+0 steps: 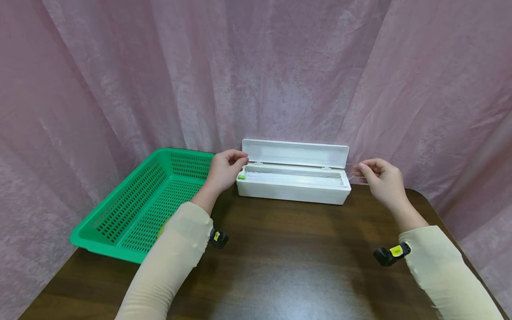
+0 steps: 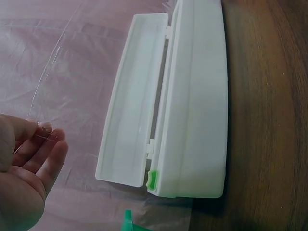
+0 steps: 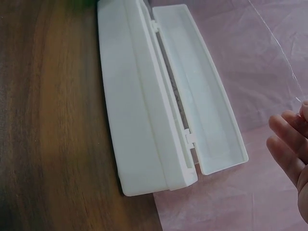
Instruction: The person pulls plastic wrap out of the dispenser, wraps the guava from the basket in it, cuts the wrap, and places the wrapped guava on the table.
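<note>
A long white cling film dispenser (image 1: 294,193) lies on the table, its lid (image 1: 296,152) raised at the back. A green slider (image 1: 242,176) sits at its left end. Thin clear cling film (image 2: 41,82) is drawn up from it, its edge stretched between both hands. My left hand (image 1: 226,171) pinches one corner of the film between thumb and fingers, beside the dispenser's left end. Beyond the right end, my right hand (image 1: 382,180) pinches the other corner. The film's edge (image 3: 279,45) shows as a fine bright line in both wrist views.
A green slotted basket (image 1: 106,251) stands left of the dispenser, partly behind my left arm. Something yellow-green (image 1: 163,226) in it peeks past the sleeve. The brown wooden table (image 1: 296,266) meets a pink curtain (image 1: 296,66) just behind the dispenser.
</note>
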### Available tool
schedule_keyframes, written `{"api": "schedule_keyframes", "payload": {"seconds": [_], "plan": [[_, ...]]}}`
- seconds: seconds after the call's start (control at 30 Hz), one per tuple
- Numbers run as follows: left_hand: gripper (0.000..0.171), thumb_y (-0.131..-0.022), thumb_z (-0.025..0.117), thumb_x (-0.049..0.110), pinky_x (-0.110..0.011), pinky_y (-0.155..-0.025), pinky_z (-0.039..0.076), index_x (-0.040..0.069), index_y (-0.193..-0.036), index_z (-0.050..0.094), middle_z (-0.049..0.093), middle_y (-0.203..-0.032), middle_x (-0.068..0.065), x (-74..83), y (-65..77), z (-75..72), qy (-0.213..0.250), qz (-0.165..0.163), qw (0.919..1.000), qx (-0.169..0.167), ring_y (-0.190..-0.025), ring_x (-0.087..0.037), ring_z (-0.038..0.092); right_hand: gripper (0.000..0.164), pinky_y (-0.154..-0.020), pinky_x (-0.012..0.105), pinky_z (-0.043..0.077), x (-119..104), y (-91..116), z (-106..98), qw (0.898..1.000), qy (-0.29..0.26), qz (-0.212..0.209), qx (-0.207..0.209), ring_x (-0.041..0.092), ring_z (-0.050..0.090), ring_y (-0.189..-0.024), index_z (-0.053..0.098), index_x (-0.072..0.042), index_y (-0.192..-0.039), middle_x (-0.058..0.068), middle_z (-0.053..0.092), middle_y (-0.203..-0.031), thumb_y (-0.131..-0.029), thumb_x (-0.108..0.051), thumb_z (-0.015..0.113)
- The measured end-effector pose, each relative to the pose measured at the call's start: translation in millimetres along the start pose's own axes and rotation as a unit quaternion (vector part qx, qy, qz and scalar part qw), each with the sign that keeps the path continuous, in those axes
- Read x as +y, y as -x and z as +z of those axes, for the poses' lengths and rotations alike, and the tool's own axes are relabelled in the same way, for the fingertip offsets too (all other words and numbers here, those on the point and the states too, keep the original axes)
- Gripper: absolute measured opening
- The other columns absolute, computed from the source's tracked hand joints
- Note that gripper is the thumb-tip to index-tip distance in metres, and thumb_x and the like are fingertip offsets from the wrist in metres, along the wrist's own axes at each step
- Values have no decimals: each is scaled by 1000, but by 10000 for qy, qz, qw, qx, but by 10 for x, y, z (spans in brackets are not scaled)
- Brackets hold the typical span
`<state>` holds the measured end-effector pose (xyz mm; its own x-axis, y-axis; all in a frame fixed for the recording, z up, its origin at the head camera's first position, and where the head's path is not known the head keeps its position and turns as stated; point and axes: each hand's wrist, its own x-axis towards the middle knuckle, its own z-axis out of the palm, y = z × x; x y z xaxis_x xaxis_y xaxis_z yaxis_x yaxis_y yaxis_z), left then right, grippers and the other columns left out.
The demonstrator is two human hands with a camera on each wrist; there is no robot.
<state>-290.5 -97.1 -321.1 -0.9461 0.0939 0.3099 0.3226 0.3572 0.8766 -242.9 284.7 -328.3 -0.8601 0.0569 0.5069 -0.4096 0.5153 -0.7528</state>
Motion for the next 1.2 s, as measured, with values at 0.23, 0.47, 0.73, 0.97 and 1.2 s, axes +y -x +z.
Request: {"api": "schedule_keyframes", "payload": {"seconds": [0.23, 0.47, 0.73, 0.97, 1.2], "plan": [[19, -92, 62, 15, -19, -66, 49, 3, -104, 69, 71, -96, -14, 30, 28, -20, 20, 105, 9999, 89, -82, -20, 63, 22, -65, 16, 54, -35, 25, -10, 9999, -97, -47, 62, -8, 65, -73, 58, 15, -103, -26, 63, -80, -94, -5, 55], [22, -91, 62, 15, -17, -65, 47, 1, -106, 69, 71, -98, -15, 36, 73, -42, -20, 147, 9999, 90, -90, -28, 65, 20, -65, 16, 54, -43, 58, -30, 9998, -16, -160, 79, -9, 65, -73, 59, 15, -102, -28, 61, -80, -93, -3, 55], [19, -91, 63, 16, -17, -66, 47, 4, -105, 70, 71, -98, -14, 67, 113, -67, -58, 211, 9996, 158, -87, -24, 64, 21, -65, 12, 53, -150, 89, -58, 9995, 16, -272, 127, -9, 64, -73, 59, 14, -100, -28, 62, -81, -93, -6, 56], [21, -91, 63, 17, -19, -70, 48, 5, -107, 70, 70, -100, -13, 83, 150, -94, -76, 238, 9995, 168, -89, -24, 64, 22, -64, 12, 53, -184, 104, -70, 9991, 109, -346, 205, -9, 64, -73, 60, 13, -99, -29, 62, -82, -93, -9, 58], [23, -91, 64, 18, -22, -72, 48, 3, -107, 70, 70, -100, -12, 97, 194, -120, -187, 269, 9992, 216, -84, -20, 60, 22, -64, 11, 52, -214, 135, -77, 9989, 123, -392, 231, -9, 64, -73, 60, 13, -100, -29, 63, -84, -93, -8, 58]]}}
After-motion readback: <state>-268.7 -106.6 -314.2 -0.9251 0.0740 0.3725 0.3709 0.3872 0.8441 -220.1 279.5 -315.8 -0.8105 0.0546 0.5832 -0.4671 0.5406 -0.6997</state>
